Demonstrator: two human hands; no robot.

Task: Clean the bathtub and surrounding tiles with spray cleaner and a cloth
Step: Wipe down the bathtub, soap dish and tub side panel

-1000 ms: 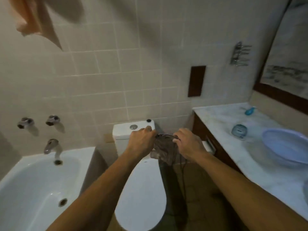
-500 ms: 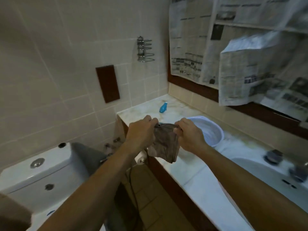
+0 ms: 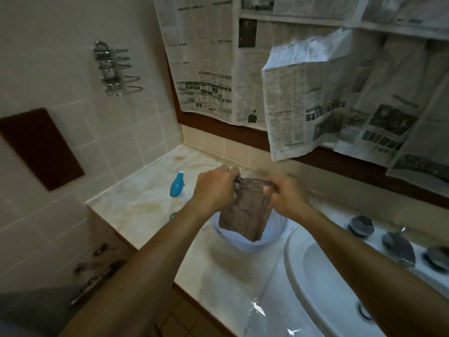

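At far left a wire rack [image 3: 116, 71] hangs on the tiled wall, and a blue spray bottle [image 3: 177, 185] lies on the marble counter [image 3: 136, 203], within reach, probably for the spraying to come. At centre the left hand [image 3: 213, 188] and right hand [image 3: 283, 193] each pinch the top edge of the brown cloth [image 3: 245, 212] with curled fingers, stretching it so it hangs open above the pale basin [image 3: 245, 244]. At right the sink [image 3: 315, 276] lies below newspaper sheets [image 3: 303, 93]; the bathtub is out of view.
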